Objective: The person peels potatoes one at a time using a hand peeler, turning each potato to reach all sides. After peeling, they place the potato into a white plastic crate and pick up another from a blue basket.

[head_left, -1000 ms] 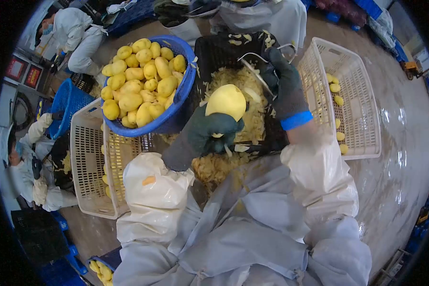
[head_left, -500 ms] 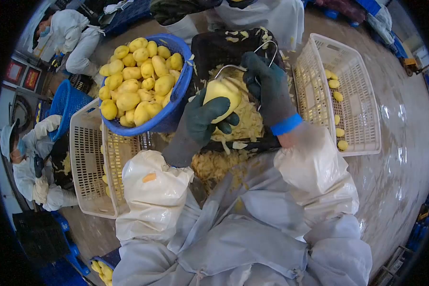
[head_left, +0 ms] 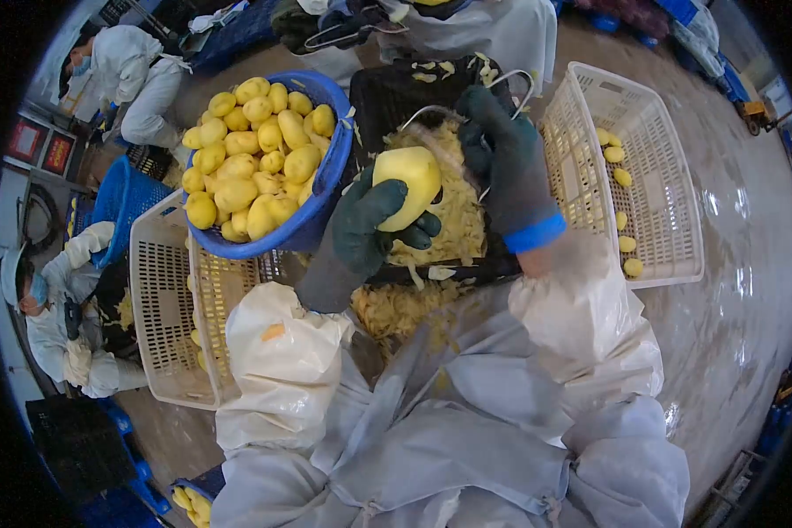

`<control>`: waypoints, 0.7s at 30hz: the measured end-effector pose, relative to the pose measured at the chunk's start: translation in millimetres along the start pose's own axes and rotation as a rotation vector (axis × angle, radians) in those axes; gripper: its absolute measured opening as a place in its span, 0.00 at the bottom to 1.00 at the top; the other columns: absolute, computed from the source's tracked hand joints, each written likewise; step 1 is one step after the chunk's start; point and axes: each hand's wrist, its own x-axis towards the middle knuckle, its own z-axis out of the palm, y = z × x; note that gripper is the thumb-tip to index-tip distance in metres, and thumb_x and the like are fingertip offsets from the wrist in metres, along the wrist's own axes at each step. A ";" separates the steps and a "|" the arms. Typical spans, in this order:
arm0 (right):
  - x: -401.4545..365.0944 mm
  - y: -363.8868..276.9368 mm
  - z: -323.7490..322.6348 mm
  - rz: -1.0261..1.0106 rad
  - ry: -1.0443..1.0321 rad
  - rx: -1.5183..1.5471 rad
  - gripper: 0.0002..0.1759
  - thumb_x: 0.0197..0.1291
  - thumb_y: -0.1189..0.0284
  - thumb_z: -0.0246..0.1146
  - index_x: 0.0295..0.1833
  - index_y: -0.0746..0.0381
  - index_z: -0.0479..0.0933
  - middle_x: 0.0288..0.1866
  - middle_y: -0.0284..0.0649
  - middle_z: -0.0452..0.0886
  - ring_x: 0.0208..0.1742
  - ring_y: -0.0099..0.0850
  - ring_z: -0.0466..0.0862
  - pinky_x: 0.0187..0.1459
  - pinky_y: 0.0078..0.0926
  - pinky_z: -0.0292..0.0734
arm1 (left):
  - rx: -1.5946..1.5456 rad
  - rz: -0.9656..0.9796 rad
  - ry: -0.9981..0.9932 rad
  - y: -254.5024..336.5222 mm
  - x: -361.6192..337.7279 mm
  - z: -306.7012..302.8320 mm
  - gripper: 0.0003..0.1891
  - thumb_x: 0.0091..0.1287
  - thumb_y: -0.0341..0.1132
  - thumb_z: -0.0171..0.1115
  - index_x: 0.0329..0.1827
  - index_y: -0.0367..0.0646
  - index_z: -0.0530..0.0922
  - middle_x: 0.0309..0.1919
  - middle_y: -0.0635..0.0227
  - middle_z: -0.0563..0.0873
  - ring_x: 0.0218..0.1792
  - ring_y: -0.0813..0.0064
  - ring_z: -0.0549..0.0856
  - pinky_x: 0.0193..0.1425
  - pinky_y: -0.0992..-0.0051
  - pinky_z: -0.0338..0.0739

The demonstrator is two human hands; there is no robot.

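Wet concrete floor, co-workers in white seated around baskets. Head view: left hand, dark-gloved, clenched around a peeled potato held above the black crate of peelings. Right hand grips a wire peeler, its blade close to the potato's far edge. Blue basket just left. Risk: the slick potato may slip from the glove, or the blade may skid onto the left fingers.

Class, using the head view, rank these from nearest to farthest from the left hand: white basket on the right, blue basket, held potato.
1. The potato, gripped in the left hand itself.
2. The blue basket, just left of that hand.
3. The white basket, far right, beyond the right hand.
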 end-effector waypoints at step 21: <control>17.3 28.0 -8.0 -0.132 0.030 -0.231 0.09 0.60 0.64 0.66 0.35 0.58 0.79 0.22 0.27 0.73 0.21 0.17 0.70 0.22 0.16 0.62 | -0.259 -0.113 0.013 3.9 -0.1 -0.9 0.26 0.71 0.56 0.53 0.58 0.43 0.74 0.36 0.60 0.84 0.26 0.78 0.82 0.22 0.84 0.78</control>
